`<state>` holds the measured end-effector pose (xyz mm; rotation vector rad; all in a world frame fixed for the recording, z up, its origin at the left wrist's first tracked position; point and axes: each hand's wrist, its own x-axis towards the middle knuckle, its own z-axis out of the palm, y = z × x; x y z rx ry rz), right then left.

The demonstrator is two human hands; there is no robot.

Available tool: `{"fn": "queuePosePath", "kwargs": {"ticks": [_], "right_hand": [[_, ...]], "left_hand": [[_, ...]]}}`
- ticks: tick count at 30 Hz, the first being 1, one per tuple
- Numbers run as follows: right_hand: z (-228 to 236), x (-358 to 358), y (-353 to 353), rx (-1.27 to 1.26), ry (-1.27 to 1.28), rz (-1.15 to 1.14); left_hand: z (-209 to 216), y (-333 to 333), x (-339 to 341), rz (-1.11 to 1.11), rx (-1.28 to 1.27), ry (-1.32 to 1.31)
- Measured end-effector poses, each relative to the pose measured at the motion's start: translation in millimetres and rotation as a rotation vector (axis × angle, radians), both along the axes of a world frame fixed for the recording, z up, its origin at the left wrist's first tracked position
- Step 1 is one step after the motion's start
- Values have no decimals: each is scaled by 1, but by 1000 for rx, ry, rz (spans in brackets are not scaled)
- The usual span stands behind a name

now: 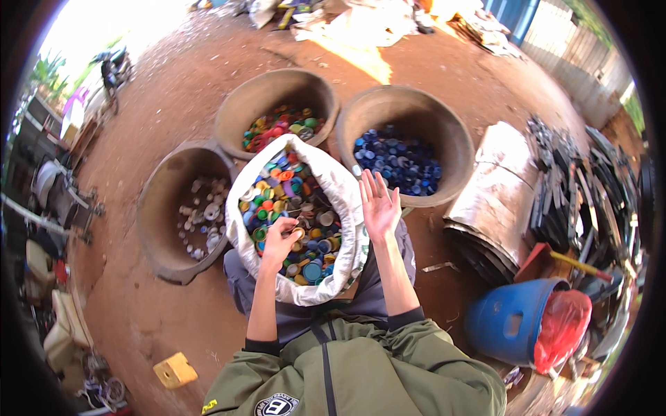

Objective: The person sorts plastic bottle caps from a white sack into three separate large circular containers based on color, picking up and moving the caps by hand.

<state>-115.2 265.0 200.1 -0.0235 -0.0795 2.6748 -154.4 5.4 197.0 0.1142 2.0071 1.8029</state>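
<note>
Reddish ground is occupied by tubs and a sack of caps. Over the sack, one cap is apparently pinched by the left hand; right hand spread. Light, stiff handling is expected; rims are best gripped.

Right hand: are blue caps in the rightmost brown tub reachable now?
Likely yes: the right hand is open by the near side of the brown tub, with nothing visible covering the blue caps.

Caps hide the sack's bottom; a far heap is cropped.
</note>
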Motion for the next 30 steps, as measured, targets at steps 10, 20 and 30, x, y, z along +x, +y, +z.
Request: {"fn": "queuePosePath", "kwargs": {"ticks": [10, 20, 30], "right_hand": [[31, 10, -76, 1695, -417, 63], [-39, -81, 39, 2493, -565, -252], [-47, -89, 36, 1319, -808, -408]], "left_hand": [[22, -6, 6, 147, 78, -129], [21, -12, 11, 115, 110, -124], [22, -11, 6, 131, 73, -151]]}}
